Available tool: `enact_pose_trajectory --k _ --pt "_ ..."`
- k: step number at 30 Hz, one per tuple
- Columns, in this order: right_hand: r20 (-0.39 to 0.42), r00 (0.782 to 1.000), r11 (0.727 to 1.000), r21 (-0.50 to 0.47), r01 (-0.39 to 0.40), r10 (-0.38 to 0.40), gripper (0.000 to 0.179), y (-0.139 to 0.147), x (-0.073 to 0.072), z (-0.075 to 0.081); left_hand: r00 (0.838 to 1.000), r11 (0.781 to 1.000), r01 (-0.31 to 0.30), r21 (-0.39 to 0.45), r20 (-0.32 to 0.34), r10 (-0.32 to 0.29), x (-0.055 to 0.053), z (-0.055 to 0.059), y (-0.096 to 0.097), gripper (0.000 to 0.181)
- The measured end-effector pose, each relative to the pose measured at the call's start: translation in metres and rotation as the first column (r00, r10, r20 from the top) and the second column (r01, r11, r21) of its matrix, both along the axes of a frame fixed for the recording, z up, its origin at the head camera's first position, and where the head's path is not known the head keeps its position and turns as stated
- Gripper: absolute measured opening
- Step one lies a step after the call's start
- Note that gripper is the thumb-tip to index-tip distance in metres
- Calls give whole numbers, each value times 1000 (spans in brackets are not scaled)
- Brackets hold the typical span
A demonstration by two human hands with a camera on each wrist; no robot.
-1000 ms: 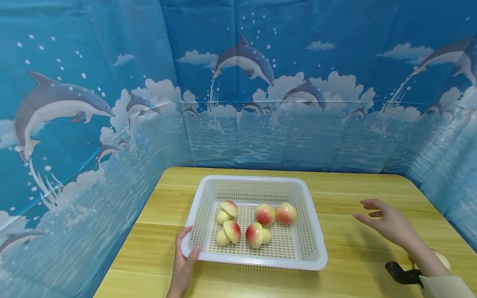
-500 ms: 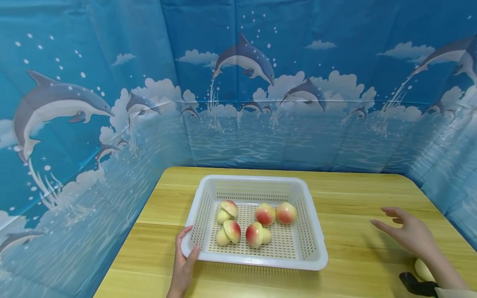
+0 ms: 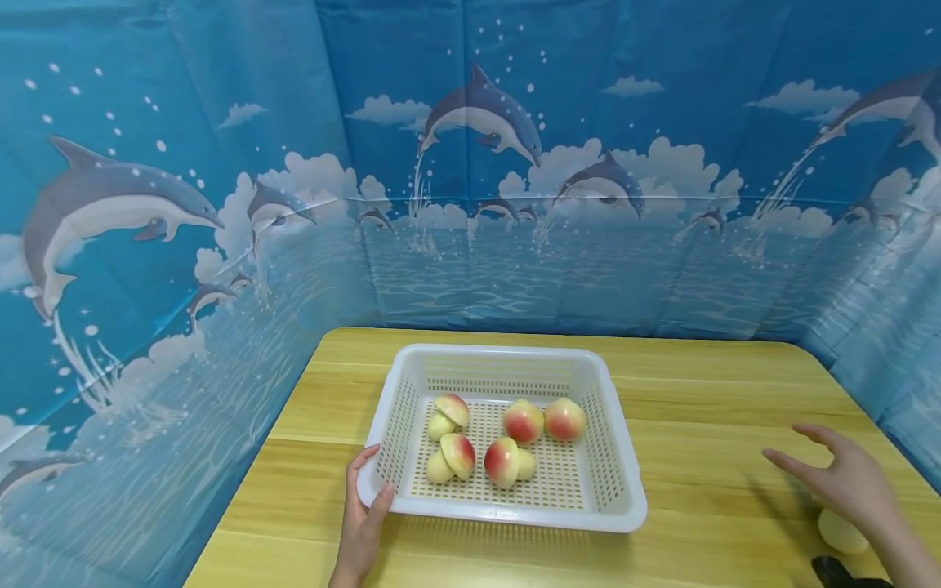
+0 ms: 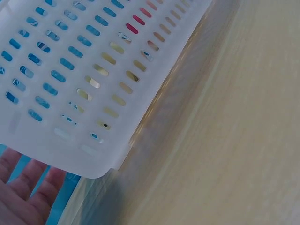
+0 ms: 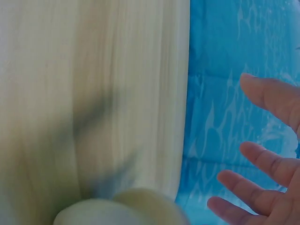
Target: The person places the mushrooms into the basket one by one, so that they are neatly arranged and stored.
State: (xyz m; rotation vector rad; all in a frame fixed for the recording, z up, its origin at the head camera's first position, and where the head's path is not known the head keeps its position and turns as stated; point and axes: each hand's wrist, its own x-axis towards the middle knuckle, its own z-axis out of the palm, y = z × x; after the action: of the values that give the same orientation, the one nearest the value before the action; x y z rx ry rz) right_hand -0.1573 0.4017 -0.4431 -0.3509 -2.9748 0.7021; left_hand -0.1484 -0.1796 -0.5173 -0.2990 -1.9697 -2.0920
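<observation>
A white perforated plastic basket (image 3: 500, 523) stands on the table, its near left corner gripped by my left hand (image 3: 360, 514). The left wrist view shows the basket's slotted side (image 4: 101, 70) and a few fingers (image 4: 44, 192) by its rim. Inside lie several mushroom-shaped pieces with red-and-yellow caps (image 3: 502, 463) and pale stems (image 3: 439, 469). My right hand (image 3: 845, 478) is raised over the table at the right, thumb and fingers spread, holding nothing. Just below it lies a pale yellow rounded piece (image 3: 841, 532), partly hidden by the hand; the right wrist view shows rounded pale shapes (image 5: 101, 213).
The wooden table (image 3: 706, 408) extends around the basket. Behind and beside it hangs a blue sheet (image 3: 625, 269) with dolphins printed on it. A black strap-like piece (image 3: 838, 572) is at my right wrist.
My right hand has moved right and toward the near edge, away from the basket, with its fingers still apart. My left hand and the basket have stayed in place.
</observation>
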Motion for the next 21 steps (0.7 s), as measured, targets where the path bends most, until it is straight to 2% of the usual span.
enact_pose_trajectory --k 8,15,18,21 --pt "97 995 999 -13 38 -36 91 16 11 -10 1000 1000 -5 -5 -6 5 0 -1 0 50" --pt "133 988 996 -29 83 -78 94 29 18 -18 1000 1000 -8 -3 -1 8 0 -2 0 50" --pt "176 981 995 -46 90 -81 97 33 21 -19 1000 1000 -8 -2 7 8 0 -2 0 50" --pt "222 968 989 -55 137 -121 100 36 25 -22 1000 1000 -11 -2 17 11 0 -1 1 50"
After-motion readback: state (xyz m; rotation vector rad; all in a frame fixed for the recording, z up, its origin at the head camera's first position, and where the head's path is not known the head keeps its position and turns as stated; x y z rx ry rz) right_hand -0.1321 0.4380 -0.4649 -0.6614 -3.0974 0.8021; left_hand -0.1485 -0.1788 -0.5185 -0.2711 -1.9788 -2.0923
